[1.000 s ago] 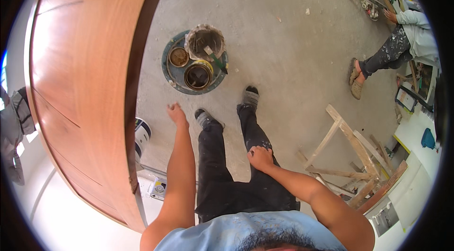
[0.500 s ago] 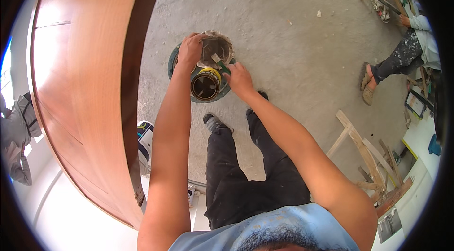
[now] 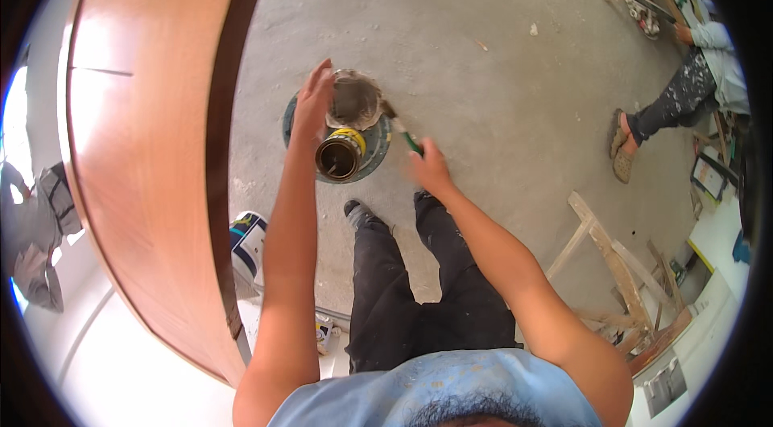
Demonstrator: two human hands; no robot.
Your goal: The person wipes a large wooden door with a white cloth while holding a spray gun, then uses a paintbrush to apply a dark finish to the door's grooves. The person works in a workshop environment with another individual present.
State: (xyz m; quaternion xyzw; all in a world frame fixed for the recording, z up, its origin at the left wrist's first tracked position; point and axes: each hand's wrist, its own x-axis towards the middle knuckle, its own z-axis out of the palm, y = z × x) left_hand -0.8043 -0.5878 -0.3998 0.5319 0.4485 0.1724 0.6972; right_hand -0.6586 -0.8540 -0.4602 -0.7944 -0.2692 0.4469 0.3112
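My right hand (image 3: 435, 167) grips a paintbrush (image 3: 409, 138) by its green handle. The bristles are beside the right edge of a round tub (image 3: 352, 78) with a crusted, pale rim and grey inside. Fingers of my left hand (image 3: 316, 97) are stretched out, somewhat blurred, at the tub's left side, with nothing seen in them. Just nearer to me stands an uncovered tin (image 3: 349, 136) with a yellow band, dark inside. Tub and tin both rest on a dark green round base (image 3: 375, 151).
A tall curved wood panel (image 3: 169, 105) rises along my left, with a white and dark blue bucket (image 3: 247, 238) by its foot. Wooden braces (image 3: 609, 258) lie to the right on the concrete floor (image 3: 483, 89). Another person's leg (image 3: 672, 109) shows at far right.
The paintbrush has swung from above the tub and tin to the tub's right side as my right hand moved right and nearer. My left hand has come off the tub's rim, its fingers straightening.
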